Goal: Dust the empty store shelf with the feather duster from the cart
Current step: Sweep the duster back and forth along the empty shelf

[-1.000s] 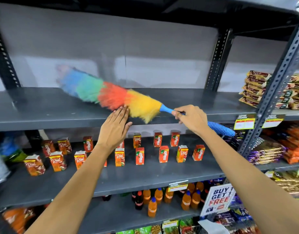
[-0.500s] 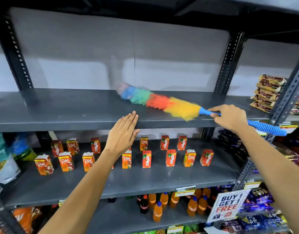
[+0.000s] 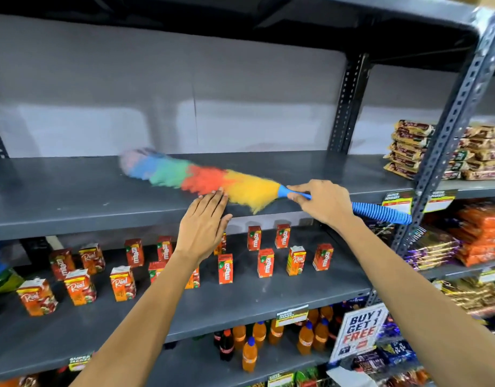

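I sweep a rainbow feather duster across an empty grey store shelf.

The feather duster (image 3: 201, 178) lies low over the empty shelf (image 3: 73, 191), its head blurred, tip pointing left and toward the back. It looks light, with a soft fluffy head that should give easily, so I hold the stiff blue handle (image 3: 380, 210). My right hand (image 3: 321, 202) is closed around the handle just behind the yellow fibres. My left hand (image 3: 204, 224) is open and flat, fingers together, resting at the shelf's front edge, holding nothing. Juice cartons (image 3: 265, 262) stand on the shelf below.
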### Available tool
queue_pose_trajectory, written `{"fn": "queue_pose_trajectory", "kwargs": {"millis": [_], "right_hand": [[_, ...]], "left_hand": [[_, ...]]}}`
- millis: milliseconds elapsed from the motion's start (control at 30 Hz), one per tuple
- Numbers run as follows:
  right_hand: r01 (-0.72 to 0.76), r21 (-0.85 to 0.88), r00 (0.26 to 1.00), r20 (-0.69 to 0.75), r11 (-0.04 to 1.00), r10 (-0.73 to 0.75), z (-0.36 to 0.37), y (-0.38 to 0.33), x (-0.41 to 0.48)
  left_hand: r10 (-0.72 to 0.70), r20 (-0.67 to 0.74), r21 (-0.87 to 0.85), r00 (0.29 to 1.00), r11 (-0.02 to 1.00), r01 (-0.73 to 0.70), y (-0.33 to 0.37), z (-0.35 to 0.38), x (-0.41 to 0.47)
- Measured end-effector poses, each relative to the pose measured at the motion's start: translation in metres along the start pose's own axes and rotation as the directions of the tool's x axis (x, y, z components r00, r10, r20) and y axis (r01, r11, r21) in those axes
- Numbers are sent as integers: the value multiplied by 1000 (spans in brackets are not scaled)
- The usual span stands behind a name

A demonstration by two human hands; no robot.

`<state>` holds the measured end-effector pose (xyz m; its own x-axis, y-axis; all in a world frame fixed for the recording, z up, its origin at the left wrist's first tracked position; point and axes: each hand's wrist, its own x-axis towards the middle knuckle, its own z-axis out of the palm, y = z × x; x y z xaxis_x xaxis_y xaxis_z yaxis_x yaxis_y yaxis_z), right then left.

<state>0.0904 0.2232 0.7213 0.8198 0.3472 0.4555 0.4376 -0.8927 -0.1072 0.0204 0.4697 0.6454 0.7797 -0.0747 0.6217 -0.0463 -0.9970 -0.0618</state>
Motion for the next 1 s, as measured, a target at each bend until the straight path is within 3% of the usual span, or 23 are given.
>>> {"fn": "queue_pose_trajectory", "kwargs": {"millis": [367,500,767,900,1000], "right_hand": [[-240,-161,969,16,957,245,-15,85,16],[-294,-105,956,-29,950,292,-13,78,26],[-93,66,991,-86,994,98,3,14,26],[35,-5,998,-44,999,-35,12,8,22],[36,-71,999,-6,997,-37,11,31,20]], "left_hand": [[-2,-75,21,997,1000,4,1,7,1],[24,-76,61,997,998,-19,5,6,8],[118,-73,9,990,993,-117,41,9,38],[162,-82,-39,983,985,-166,60,18,44],[149,-100,-83,984,984,-158,63,21,43]]}}
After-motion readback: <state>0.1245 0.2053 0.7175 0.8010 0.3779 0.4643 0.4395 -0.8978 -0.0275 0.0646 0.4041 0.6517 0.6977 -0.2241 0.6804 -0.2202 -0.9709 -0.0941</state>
